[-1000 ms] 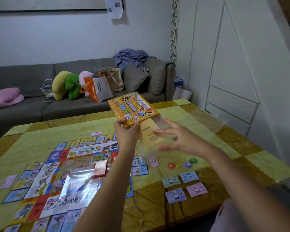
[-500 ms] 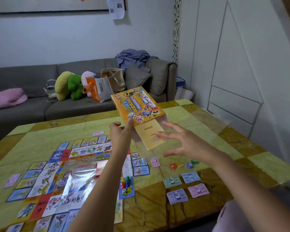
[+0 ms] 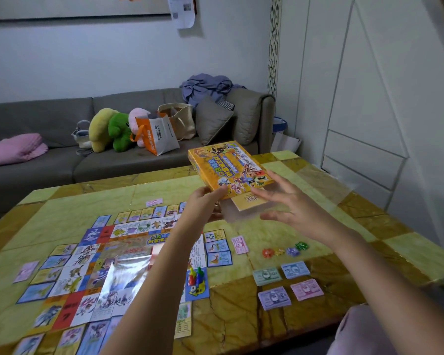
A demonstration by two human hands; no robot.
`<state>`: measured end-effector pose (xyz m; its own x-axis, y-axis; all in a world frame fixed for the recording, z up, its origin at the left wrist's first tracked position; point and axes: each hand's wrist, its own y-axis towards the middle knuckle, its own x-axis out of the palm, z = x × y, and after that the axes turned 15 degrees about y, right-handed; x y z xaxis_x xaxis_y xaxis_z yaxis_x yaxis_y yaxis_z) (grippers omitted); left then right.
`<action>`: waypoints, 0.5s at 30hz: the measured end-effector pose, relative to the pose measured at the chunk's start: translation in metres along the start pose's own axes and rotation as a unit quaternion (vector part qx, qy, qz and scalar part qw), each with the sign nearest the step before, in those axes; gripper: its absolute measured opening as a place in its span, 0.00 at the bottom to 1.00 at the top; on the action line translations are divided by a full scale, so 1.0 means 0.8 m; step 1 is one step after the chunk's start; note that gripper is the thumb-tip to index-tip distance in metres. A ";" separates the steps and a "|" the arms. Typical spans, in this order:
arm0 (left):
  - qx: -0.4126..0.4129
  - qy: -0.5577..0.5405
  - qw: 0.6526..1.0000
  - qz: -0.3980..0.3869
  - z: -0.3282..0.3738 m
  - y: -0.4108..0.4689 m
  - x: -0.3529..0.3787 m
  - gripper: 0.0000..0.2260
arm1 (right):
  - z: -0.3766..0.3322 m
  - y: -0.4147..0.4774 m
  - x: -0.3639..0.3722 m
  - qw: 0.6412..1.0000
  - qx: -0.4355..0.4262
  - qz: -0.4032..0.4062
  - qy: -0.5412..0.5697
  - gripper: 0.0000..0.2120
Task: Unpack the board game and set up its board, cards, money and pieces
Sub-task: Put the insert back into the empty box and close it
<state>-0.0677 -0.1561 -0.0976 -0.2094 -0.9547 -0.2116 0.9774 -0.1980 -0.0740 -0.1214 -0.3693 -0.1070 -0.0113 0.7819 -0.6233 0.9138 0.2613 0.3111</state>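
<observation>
My left hand point(image 3: 205, 201) grips the near corner of the yellow game box point(image 3: 228, 169), held in the air above the table. A tan booklet point(image 3: 249, 201) in a clear plastic sleeve sticks out under the box. My right hand point(image 3: 292, 208) hovers with spread fingers against that sleeve, holding nothing firmly. The game board point(image 3: 128, 252) lies flat on the left, ringed by cards. Coloured pawns point(image 3: 196, 275) stand on its near corner. Several money stacks point(image 3: 287, 283) and dice-like tokens point(image 3: 285, 251) lie to the right.
A shiny plastic wrapper point(image 3: 123, 278) lies on the board. A pink note point(image 3: 240, 244) lies beside the board, another pink note point(image 3: 154, 201) beyond it. A grey sofa point(image 3: 62, 155) with plush toys, bags and cushions stands behind the marble table point(image 3: 369, 239).
The box has risen and moved right and away from me, and the booklet has slid further under it. My right hand followed, staying open beside the sleeve.
</observation>
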 end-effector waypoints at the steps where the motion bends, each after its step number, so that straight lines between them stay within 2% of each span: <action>1: -0.005 -0.010 1.000 0.002 0.000 0.001 0.001 0.13 | 0.000 0.000 -0.001 1.000 -0.002 -0.001 0.000 0.24; 6: -0.024 -0.092 0.994 0.050 0.000 0.001 0.006 0.14 | 0.000 0.003 -0.005 1.000 -0.009 -0.007 0.011 0.18; 11: -0.023 -0.105 0.994 0.020 0.002 -0.004 0.013 0.14 | -0.010 0.002 -0.008 0.990 -0.032 0.084 0.111 0.15; 15: -0.018 -0.089 0.996 -0.012 0.004 -0.005 0.013 0.14 | -0.008 0.004 -0.009 0.983 -0.042 0.093 0.156 0.12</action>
<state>-0.0738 -0.1662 -0.0967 -0.2212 -0.9747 -0.0327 0.9699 -0.2163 -0.1121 -0.1207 -0.3709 -0.0969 0.0168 0.9522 -0.3049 0.8754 0.1333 0.4647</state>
